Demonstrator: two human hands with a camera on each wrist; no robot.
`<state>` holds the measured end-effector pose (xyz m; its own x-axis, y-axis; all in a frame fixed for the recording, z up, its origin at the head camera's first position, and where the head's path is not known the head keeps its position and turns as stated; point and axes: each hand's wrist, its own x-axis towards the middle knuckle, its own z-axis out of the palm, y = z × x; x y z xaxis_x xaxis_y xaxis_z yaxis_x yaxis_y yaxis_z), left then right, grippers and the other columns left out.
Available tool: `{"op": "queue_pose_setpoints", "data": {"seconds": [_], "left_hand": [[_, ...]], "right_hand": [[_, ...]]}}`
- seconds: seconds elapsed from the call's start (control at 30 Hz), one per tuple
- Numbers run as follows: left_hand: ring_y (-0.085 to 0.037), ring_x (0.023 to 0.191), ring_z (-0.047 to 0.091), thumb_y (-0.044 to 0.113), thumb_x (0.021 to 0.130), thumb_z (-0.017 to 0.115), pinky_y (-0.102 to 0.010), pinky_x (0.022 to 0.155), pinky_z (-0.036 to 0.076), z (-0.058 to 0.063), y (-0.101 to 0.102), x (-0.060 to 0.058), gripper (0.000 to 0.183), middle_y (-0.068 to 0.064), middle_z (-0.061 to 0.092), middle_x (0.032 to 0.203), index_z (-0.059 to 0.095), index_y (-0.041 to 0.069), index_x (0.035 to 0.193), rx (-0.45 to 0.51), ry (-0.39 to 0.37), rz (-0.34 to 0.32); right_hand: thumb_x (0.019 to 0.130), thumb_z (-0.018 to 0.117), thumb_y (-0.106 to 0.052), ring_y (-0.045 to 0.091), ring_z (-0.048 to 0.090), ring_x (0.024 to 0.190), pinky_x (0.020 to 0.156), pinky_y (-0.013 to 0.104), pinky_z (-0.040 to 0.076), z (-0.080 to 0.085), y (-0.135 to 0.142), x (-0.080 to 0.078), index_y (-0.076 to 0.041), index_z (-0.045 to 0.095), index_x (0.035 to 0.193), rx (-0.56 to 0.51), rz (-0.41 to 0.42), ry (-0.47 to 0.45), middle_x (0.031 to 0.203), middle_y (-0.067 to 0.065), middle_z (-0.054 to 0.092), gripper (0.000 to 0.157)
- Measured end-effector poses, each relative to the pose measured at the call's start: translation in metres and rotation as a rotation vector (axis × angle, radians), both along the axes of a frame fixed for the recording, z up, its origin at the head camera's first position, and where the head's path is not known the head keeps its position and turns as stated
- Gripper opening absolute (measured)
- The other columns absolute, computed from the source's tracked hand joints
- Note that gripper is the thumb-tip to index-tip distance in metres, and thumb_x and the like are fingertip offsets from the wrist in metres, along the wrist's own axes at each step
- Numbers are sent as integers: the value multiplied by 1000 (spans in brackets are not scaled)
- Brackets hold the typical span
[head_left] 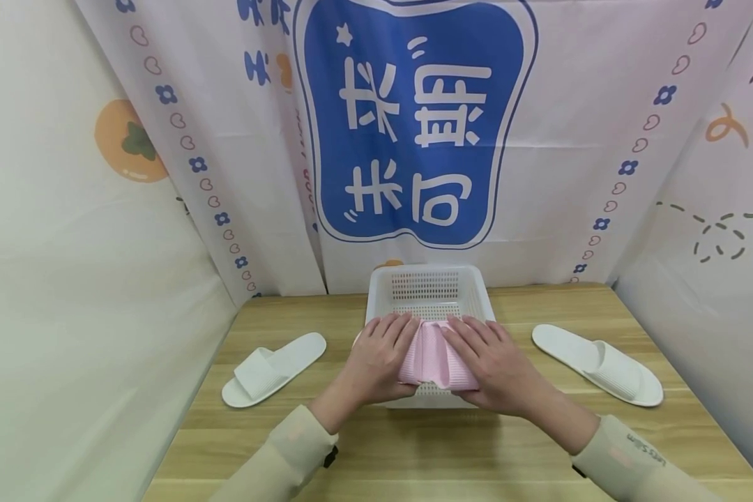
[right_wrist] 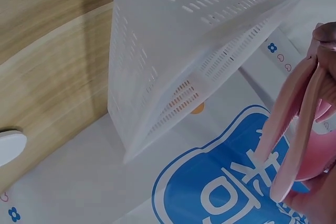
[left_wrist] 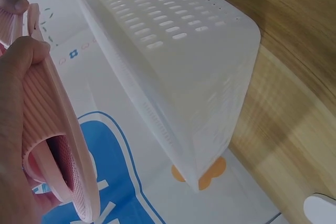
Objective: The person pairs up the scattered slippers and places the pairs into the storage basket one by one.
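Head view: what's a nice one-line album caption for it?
Left hand and right hand hold pink slippers over a white basket, a white slipper lying on either side.

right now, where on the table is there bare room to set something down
Bare tabletop lies in front of the basket, between the sleeves, and either side of the basket, up to the left white slipper and right white slipper. Above the basket is crowded: left hand and right hand hold pink slippers.
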<state>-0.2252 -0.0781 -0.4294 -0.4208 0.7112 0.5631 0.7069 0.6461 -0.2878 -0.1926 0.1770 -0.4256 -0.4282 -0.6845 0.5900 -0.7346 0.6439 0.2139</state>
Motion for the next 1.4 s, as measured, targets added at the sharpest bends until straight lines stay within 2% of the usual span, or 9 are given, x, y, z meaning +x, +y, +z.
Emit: {"op": "queue_pose_setpoints", "data": {"seconds": [0.3,0.53,0.77,1.07,1.4], "left_hand": [[-31,116,53,61,55,76,-46,92,48,2,-2,-2,102,-15,56,128,50,1,134,11,-41,-30],[-30,118,51,60,55,78,-44,95,45,4,-5,-3,104,-15,54,131,47,2,135,10,-88,-59],[-28,121,49,61,56,77,-41,99,43,7,-8,-5,104,-13,53,133,47,2,136,-21,-116,-82],[-28,122,49,60,59,76,-40,101,41,8,-10,-5,102,-13,53,133,46,1,137,-39,-136,-106],[-29,122,50,60,60,77,-40,104,39,8,-12,-5,102,-13,53,134,46,1,137,-30,-166,-132]], "right_hand": [[64,80,-54,41,47,124,92,57,43,5,4,0,0,44,140,19,46,-26,141,22,47,100],[70,76,-53,40,42,129,96,57,40,11,10,3,-2,42,142,49,104,-64,145,20,43,94],[75,72,-52,39,41,130,96,58,40,17,14,6,-9,42,145,103,161,-68,145,20,42,87],[71,79,-48,41,41,130,95,60,41,21,13,10,-12,43,145,130,202,-79,147,21,40,90],[73,77,-50,40,42,128,97,55,42,20,13,12,-10,41,146,128,210,-82,147,23,39,90]]}}
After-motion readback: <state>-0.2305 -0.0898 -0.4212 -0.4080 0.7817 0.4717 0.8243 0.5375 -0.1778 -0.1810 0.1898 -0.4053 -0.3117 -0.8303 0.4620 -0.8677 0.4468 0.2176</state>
